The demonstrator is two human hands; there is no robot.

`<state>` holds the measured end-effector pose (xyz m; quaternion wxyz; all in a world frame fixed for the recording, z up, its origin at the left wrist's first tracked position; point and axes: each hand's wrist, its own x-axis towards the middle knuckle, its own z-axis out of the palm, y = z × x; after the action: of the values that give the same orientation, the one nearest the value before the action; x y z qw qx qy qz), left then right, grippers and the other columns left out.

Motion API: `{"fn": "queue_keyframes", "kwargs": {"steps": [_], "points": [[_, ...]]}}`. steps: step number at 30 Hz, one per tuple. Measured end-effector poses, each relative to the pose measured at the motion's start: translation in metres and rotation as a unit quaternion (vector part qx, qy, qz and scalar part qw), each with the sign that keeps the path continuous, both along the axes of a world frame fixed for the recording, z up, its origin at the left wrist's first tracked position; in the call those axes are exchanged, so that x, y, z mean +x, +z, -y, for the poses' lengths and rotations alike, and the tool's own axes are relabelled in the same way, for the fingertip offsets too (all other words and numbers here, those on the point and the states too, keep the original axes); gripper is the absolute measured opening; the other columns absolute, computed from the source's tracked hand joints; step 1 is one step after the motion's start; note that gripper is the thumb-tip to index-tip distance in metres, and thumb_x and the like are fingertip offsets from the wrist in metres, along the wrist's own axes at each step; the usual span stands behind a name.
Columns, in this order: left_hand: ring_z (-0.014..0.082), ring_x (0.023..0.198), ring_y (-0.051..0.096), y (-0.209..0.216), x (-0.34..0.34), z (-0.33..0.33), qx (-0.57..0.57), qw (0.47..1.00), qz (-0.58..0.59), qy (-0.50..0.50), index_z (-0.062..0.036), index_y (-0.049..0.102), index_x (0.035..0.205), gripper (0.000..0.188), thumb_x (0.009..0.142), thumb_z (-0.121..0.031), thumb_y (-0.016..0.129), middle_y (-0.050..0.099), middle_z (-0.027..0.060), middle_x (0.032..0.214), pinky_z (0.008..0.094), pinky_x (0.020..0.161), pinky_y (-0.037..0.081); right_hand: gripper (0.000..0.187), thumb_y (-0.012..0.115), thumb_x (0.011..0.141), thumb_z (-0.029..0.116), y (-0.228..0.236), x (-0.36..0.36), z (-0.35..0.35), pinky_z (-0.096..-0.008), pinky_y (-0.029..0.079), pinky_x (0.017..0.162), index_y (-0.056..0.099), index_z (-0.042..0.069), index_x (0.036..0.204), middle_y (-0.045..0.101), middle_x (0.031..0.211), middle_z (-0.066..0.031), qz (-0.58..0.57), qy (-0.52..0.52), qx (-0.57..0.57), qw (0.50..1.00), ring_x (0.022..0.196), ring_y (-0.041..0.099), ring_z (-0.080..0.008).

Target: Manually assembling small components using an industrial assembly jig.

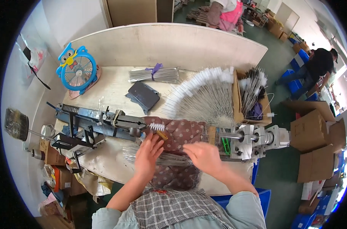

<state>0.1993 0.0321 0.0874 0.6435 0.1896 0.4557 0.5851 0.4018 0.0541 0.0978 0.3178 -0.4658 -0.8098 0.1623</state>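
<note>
My left hand (147, 152) reaches up to the end of the bench machine (127, 121), its fingers stretched out and slightly apart beside the clamp. Just above those fingertips a small white-bristled brush (157, 126) sticks out to the right from the machine. A brass-coloured piece (162, 135) lies slantwise beside the fingers. To the right, my right hand (204, 155) is over the brown dotted cloth (183, 133), slightly blurred, with fingers curled together; anything thin in them is hidden. Below and between my hands lies a bundle of thin metal wires (173, 158).
Many white-tipped wire brushes (204, 91) fan out behind, beside a cardboard box (237, 99) of more brushes. A tied wire bundle (154, 74), dark flat pads (143, 95) and a blue fan (79, 71) stand farther back. A metal shaft unit (253, 138) sits right.
</note>
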Motion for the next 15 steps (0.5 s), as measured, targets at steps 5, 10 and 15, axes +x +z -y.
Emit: {"fn": "queue_keyframes", "kwargs": {"steps": [5,10,15], "points": [[0.0195,0.102,0.055,-0.037,-0.096,0.028,-0.034,0.978,-0.12,0.166,-0.0025,0.048,0.123,0.042,0.092,-0.029,0.053,0.056,0.0111,0.116,0.0334,0.087,0.045,0.012,0.062,0.082,0.023,-0.043,0.012,0.015,-0.0351,0.05,0.059,0.064,0.011,0.083,0.06,0.08,-0.0034,0.187,0.034,-0.127,0.974,0.076,0.063,-0.0229],[0.0115,0.072,0.055,-0.135,-0.323,0.101,-0.05,0.904,0.027,0.425,-0.0081,0.056,0.108,0.043,0.085,-0.043,0.063,0.06,0.0015,0.088,0.0253,0.067,0.046,0.012,0.061,0.083,0.022,-0.021,0.013,0.004,-0.0371,0.05,0.059,0.062,0.011,0.08,0.057,0.076,-0.0042,0.174,0.049,-0.093,0.979,0.074,0.062,-0.0246],[0.0072,0.059,0.054,-0.108,-0.358,0.11,-0.142,0.818,-0.129,0.542,-0.0138,0.063,0.088,0.033,0.078,-0.044,0.072,0.058,-0.0034,0.068,0.0208,0.052,0.043,0.011,0.06,0.083,0.022,-0.016,0.018,0.005,-0.0381,0.05,0.059,0.061,0.011,0.082,0.057,0.078,-0.0048,0.189,0.034,-0.114,0.975,0.075,0.062,-0.0262]]}}
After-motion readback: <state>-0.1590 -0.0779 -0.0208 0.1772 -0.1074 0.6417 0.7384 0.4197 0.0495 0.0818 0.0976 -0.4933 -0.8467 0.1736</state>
